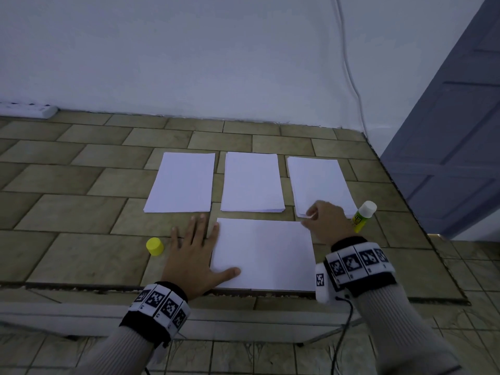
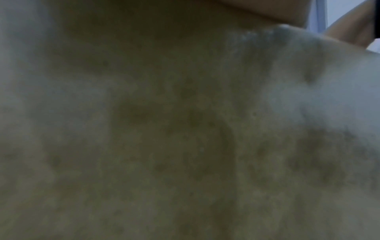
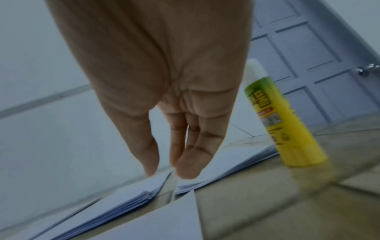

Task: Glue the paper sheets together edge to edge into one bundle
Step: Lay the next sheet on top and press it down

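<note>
So from the head view, my left hand (image 1: 195,259) lies flat, fingers spread, thumb on the near sheet (image 1: 263,254), while my right hand (image 1: 326,221) pinches the right stack's (image 1: 319,182) corner beside the uncapped glue stick (image 1: 364,216); yellow cap (image 1: 155,246) sits left, tiled table (image 1: 67,212), white wall. Left wrist is just blur. Right wrist shows fingertips (image 3: 187,168) on the paper, grey door (image 3: 308,65) behind.

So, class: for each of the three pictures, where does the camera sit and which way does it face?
Head: on the head, looking forward and down at four paper stacks; left hand and right hand show.
Left wrist: against the tabletop, blurred; little skin shows.
Right wrist: looks along the fingers towards paper.
Shared: head and right wrist both show the glue stick.
</note>
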`<state>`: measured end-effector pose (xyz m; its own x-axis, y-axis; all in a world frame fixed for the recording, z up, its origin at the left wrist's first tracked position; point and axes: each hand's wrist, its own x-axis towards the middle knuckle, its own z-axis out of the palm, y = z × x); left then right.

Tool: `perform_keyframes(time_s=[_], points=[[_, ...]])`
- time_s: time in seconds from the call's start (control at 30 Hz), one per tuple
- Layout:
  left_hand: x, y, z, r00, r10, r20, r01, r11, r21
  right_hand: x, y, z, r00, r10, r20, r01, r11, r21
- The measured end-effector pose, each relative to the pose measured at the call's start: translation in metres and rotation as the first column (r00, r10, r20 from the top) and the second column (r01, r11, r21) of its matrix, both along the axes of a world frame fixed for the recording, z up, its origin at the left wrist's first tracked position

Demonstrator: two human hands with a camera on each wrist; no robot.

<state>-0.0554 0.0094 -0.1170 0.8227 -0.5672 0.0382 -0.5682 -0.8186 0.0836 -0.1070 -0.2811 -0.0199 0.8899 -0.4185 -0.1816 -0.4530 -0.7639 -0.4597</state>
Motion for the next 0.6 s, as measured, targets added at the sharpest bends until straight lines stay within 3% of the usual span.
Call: perform_keyframes(time_s=[0.2, 0.33, 0.6], points=[[0.000, 0.001, 0.001, 1.000, 0.013, -0.014, -0.013, 1.000, -0.002, 0.044, -0.005, -0.012, 0.988, -0.058, -0.145, 0.034, 0.985, -0.169], [0.000, 0.001, 0.001, 1.000, 0.006, -0.018, -0.006, 1.000, -0.003, 0.054, -0.011, -0.017, 0.952, -0.132, -0.276, 0.077, 0.977, -0.201], [-0.001, -0.001, 0.005, 1.000, 0.011, -0.024, -0.010, 0.999, 0.043, 0.053, -0.018, -0.018, 0.962, -0.130, -0.239, 0.064, 0.963, -0.263]])
